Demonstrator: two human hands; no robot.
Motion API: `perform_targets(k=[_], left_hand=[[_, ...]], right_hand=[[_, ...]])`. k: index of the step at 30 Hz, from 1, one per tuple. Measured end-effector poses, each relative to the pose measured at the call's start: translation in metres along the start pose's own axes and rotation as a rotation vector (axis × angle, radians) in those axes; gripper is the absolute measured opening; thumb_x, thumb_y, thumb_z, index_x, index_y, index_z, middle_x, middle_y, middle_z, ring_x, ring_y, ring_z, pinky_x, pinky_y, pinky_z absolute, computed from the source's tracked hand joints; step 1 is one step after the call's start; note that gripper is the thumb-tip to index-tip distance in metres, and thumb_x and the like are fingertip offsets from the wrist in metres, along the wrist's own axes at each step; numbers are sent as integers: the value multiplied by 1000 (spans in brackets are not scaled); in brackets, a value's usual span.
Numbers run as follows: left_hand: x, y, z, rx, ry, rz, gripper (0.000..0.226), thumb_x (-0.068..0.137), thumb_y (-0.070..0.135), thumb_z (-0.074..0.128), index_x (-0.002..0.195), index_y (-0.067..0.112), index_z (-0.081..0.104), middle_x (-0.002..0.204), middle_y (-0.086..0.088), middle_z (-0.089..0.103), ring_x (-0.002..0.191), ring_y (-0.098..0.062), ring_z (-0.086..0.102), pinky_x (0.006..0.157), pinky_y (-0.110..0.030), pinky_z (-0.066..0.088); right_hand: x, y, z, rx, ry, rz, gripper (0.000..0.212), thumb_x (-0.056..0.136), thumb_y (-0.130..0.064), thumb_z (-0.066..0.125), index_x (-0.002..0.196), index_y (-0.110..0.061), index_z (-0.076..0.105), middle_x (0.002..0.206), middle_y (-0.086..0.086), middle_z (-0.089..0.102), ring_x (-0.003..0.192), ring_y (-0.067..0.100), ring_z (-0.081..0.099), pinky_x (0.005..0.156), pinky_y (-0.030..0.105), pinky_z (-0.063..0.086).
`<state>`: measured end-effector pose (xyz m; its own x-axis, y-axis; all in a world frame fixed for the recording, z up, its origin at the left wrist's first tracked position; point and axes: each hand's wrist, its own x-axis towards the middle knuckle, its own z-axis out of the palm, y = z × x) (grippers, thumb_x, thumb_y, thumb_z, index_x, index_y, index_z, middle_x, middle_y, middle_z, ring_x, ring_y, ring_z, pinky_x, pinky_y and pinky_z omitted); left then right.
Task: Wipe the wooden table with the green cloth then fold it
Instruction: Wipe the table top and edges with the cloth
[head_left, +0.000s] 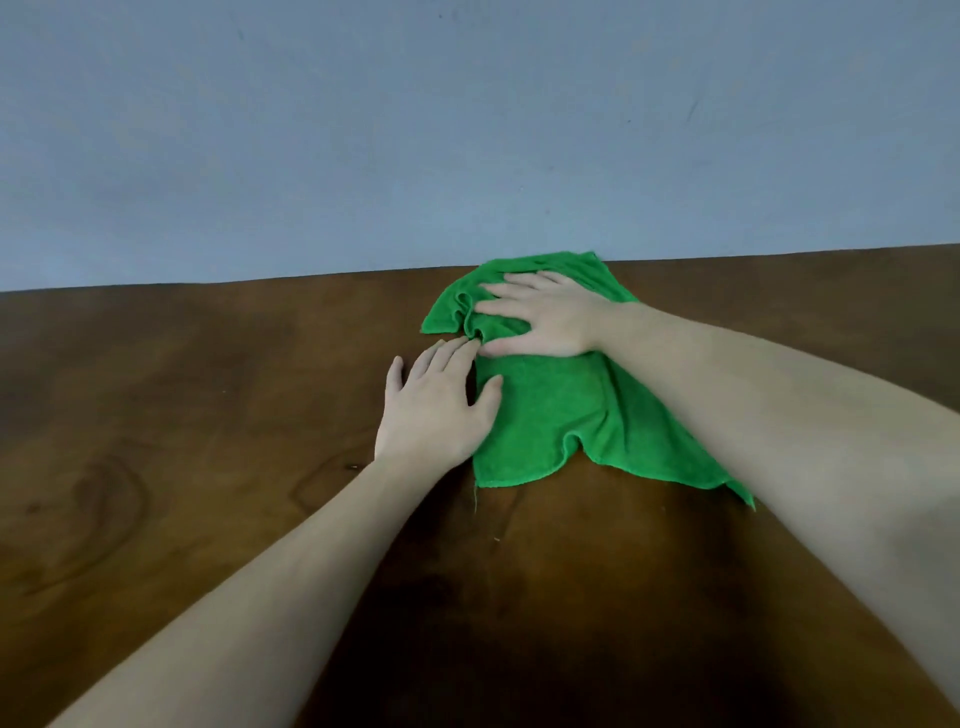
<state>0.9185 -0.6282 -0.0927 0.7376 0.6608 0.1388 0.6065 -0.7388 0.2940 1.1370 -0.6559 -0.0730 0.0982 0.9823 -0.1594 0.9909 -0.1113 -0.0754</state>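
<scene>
A: What is the right hand (545, 317) doing?

B: It lies flat on the soft green cloth (550, 405), fingers spread out straight and pressing down. It is not gripping anything.

A: And the left hand (436, 410)?

B: It is flat too, with straight fingers. Most of it rests on the brown wooden table (182, 467), just beside the cloth's left edge. Its thumb lies on the cloth, and its fingertips touch a bunched-up bit of cloth near the right thumb.

A: What does the cloth look like?

B: Bright green and fuzzy. It is wrinkled and bunched under the right hand, and smoother lower down. Its near edge is wavy, with a small hump in it.

A: Which way does it lie?

B: Its long way runs from the far edge of the table toward the person. The far end touches that far edge. The near right corner goes under the right arm.

A: And around it?

B: The table is dark brown with wood swirls. Behind it stands a plain grey-blue wall (363, 130).
</scene>
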Motion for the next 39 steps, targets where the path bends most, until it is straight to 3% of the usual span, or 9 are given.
perform_targets(k=[7, 17, 21, 24, 29, 33, 39], left_hand=[[1, -1, -1, 12, -21, 2, 55, 97, 59, 31, 148, 39, 39, 158, 17, 31, 148, -8, 17, 123, -49, 5], [0, 3, -5, 48, -46, -12, 58, 96, 61, 30, 149, 38, 37, 159, 15, 29, 149, -10, 17, 123, -50, 6], [0, 4, -5, 57, -38, -16, 57, 96, 60, 31, 148, 38, 37, 159, 14, 30, 149, -11, 18, 123, -50, 8], [0, 5, -4, 65, -33, -14, 57, 96, 60, 31, 148, 38, 38, 158, 13, 31, 148, -12, 19, 123, -51, 9], [0, 4, -4, 64, -33, -20, 57, 96, 60, 32, 148, 38, 39, 158, 14, 32, 148, -11, 20, 123, -50, 8], [-2, 4, -4, 45, -22, -10, 54, 97, 58, 34, 147, 38, 41, 157, 15, 33, 148, -10, 22, 123, -48, 9], [-2, 3, -4, 43, -22, -13, 52, 97, 57, 38, 145, 37, 44, 157, 12, 36, 147, -13, 25, 123, -49, 10]], right_hand=[[-15, 53, -4, 44, 11, 130, 76, 88, -83, 17, 156, -47, 18, 167, -17, 7, 153, 12, 6, 123, 43, 2], [-74, 79, 10, 40, 35, 410, 72, 90, -80, 9, 155, -50, 10, 168, -12, 2, 155, 19, 1, 123, 50, 0], [-86, 57, 16, -2, 33, 297, 63, 95, -73, 9, 154, -54, 4, 168, -12, -3, 155, 25, -4, 122, 57, -2], [-91, 48, 19, -46, 35, 131, 58, 98, -67, 14, 154, -55, 5, 167, -15, -4, 155, 22, -7, 123, 54, -4], [-75, 65, 10, -22, 16, 55, 69, 88, -81, 9, 152, -56, 12, 166, -19, 2, 154, 15, -1, 124, 47, -2], [-61, 82, 5, 18, 32, 225, 72, 89, -82, 11, 154, -51, 15, 167, -17, 4, 154, 15, 3, 124, 46, 0], [-86, 72, 12, 66, 13, 399, 73, 87, -84, 8, 154, -56, 7, 168, -14, -2, 155, 25, -3, 122, 55, -3]])
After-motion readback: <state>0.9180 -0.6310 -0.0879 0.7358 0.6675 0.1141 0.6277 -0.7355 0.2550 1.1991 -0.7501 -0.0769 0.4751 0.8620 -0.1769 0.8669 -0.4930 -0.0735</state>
